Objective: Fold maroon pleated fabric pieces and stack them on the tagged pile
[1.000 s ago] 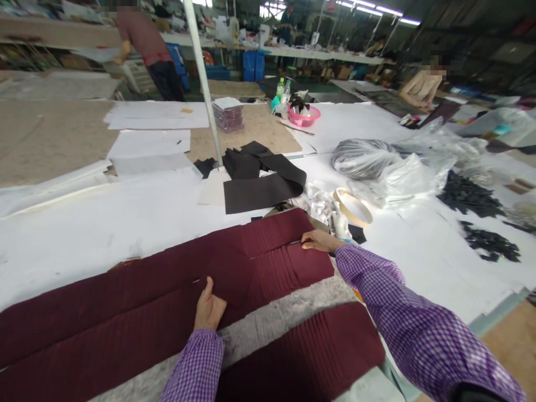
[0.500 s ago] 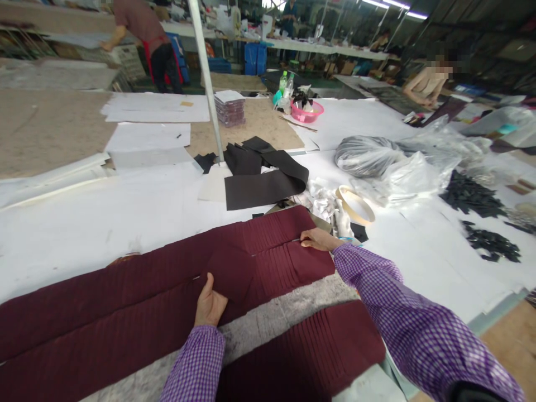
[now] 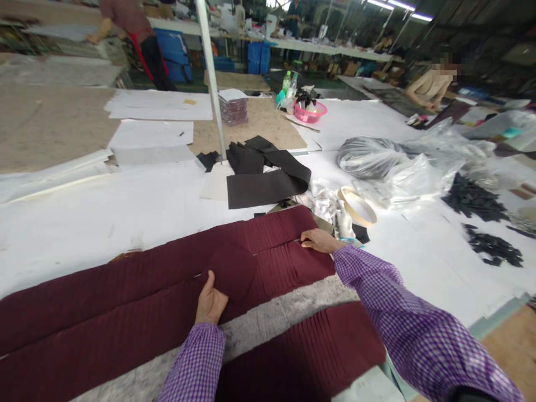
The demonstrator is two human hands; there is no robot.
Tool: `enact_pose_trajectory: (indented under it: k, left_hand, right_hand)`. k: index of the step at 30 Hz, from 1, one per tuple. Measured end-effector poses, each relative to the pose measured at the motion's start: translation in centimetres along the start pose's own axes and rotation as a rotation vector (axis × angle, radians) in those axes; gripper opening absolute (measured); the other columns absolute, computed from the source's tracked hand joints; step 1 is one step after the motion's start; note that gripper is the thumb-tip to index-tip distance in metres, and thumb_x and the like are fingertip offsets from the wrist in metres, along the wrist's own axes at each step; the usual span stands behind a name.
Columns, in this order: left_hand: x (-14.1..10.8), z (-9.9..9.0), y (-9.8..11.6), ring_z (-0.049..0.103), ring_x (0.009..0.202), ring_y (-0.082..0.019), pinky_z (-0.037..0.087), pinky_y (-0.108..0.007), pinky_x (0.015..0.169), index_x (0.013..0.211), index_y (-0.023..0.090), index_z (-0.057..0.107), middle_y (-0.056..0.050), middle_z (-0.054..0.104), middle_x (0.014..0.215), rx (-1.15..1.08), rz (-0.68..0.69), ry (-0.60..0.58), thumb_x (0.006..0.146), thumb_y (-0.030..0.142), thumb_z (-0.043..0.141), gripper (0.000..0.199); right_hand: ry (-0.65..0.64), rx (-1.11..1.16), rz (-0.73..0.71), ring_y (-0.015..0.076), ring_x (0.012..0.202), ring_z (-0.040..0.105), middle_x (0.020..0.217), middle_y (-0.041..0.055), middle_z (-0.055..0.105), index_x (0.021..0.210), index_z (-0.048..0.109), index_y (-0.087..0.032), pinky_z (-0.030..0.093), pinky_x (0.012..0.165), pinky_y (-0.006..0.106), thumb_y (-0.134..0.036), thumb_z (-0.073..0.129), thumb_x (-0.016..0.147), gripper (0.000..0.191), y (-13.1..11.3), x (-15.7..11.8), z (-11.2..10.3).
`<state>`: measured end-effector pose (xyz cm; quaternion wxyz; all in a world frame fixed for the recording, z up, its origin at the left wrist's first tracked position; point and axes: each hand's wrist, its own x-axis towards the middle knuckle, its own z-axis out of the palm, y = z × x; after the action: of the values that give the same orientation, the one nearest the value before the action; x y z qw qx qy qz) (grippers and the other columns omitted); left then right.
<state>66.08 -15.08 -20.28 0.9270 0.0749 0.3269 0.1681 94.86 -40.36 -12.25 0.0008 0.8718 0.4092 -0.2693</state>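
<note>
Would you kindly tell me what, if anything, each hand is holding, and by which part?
The left hand holds a maroon piece by its left edge; the right hand touches the overlapped pieces, its grip unclear.

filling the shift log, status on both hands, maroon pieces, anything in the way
Left hand gripping maroon piece, thumb on top. Right hand touching overlapped maroon row. Black strip, cream ring beyond row, apart from both hands.

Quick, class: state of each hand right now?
Left hand: closed, holding a maroon piece by its edge.
Right hand: fingers curled at the layered maroon pieces; grip can't be told.
</note>
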Motion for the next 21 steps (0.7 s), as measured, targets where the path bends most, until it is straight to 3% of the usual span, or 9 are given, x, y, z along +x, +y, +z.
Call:
enact_pose_trajectory:
  k: [10, 15, 19, 21]
  left_hand:
    - [-0.2, 0.4, 0.1, 0.059, 0.121, -0.023, 0.039, -0.041, 0.114, 0.144, 0.012, 0.045, -0.016, 0.061, 0.131, 0.02, 0.009, 0.0, 0.1, 0.027, 0.041, 0.047]
    - [-0.4, 0.8, 0.1, 0.058, 0.122, -0.022, 0.042, -0.041, 0.112, 0.144, 0.016, 0.046, -0.012, 0.062, 0.131, -0.015, -0.015, 0.057, 0.1, 0.027, 0.042, 0.045]
    - [-0.5, 0.7, 0.1, 0.057, 0.125, -0.022, 0.039, -0.041, 0.115, 0.144, 0.017, 0.045, -0.012, 0.062, 0.131, -0.06, -0.044, 0.019, 0.098, 0.028, 0.046, 0.047]
    - [-0.6, 0.8, 0.1, 0.056, 0.125, -0.021, 0.037, -0.041, 0.116, 0.145, 0.016, 0.044, -0.013, 0.063, 0.13, -0.074, -0.068, 0.016, 0.098, 0.027, 0.046, 0.048]
  right_hand:
    - [0.042, -0.082, 0.001, 0.022, 0.097, 0.063, 0.105, 0.0056, 0.068, 0.101, 0.063, -0.019, 0.038, 0.075, 0.029, -0.025, 0.057, 0.092, 0.012, -1.0, -0.7, 0.1]
    - [0.048, -0.117, 0.015, 0.0217, 0.094, 0.063, 0.103, 0.0048, 0.068, 0.101, 0.063, -0.02, 0.04, 0.074, 0.029, -0.025, 0.057, 0.092, 0.012, -1.6, -1.2, -0.1]
    - [0.202, -0.194, 0.055, 0.0322, 0.11, 0.054, 0.12, 0.0153, 0.061, 0.114, 0.062, -0.013, 0.039, 0.089, 0.041, -0.016, 0.063, 0.087, 0.028, -4.4, -1.6, -0.6]
    - [0.327, -0.165, -0.01, 0.0339, 0.119, 0.046, 0.131, 0.0143, 0.055, 0.121, 0.06, -0.015, 0.036, 0.097, 0.047, -0.016, 0.064, 0.087, 0.034, -7.0, -1.3, -0.2]
